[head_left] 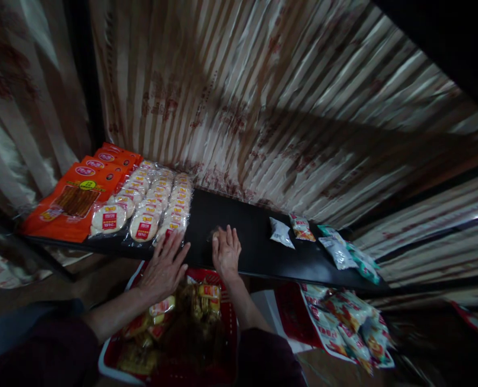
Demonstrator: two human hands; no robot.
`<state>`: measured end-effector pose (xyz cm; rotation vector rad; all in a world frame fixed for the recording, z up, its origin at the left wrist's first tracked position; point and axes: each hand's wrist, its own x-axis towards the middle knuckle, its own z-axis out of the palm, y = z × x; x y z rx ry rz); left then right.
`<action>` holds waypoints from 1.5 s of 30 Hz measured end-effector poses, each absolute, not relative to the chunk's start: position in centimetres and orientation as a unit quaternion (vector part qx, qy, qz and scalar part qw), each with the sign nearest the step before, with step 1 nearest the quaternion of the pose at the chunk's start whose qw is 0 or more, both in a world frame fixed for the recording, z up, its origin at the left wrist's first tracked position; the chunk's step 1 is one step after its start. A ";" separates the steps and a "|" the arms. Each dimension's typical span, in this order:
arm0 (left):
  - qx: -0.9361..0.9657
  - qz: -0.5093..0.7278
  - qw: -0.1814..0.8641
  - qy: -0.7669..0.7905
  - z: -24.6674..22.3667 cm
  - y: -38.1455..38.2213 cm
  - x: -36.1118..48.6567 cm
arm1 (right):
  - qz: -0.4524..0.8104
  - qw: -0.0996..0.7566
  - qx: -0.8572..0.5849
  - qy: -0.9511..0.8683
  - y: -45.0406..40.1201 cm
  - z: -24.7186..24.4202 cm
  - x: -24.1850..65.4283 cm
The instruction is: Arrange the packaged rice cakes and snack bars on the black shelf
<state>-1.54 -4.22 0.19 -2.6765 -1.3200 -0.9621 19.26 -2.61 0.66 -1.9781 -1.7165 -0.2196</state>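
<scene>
The left hand point(160, 274), fingers spread, is at the front of the round white packs point(143, 228) on the black shelf point(255, 242) — they need soft touches — and the right hand point(226, 258) is beside them, fingers loosely open.

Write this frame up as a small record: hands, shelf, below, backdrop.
left hand: spread, at the front of the rightmost row of round white packets
right hand: over the dark shelf; grip unclear
shelf left: orange bags, three rows of round white packets
shelf right: small packets
below: red basket with yellowish packets; snack bags beside it
backdrop: pleated sheeting
</scene>
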 end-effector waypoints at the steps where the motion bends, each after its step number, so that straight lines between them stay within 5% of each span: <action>1: -0.861 -0.302 -0.005 -0.410 0.0 -4.5 -1.1 | -0.073 0.241 -0.741 -0.623 -3.1 0.4 19.9; 17: -0.903 -0.275 -0.094 -0.316 -2.5 -6.9 0.5 | -0.077 0.141 -0.671 -0.724 -9.9 1.7 18.6; 22: -0.895 -0.315 -0.129 -0.289 -0.8 -6.4 0.0 | 0.008 0.216 -0.665 -0.715 -9.9 2.8 19.1; 31: -0.838 -0.386 -0.205 -0.328 1.5 -5.1 0.5 | 0.494 0.608 -0.560 -0.271 -9.1 4.7 18.8; 38: -0.787 -0.415 -0.318 -0.326 1.1 -5.3 2.1 | 0.576 0.634 -0.495 -0.143 -9.0 5.0 17.8; 45: -0.738 -0.447 -0.342 -0.373 2.5 -4.6 1.5 | 0.602 0.546 -0.532 -0.238 -9.3 5.1 18.4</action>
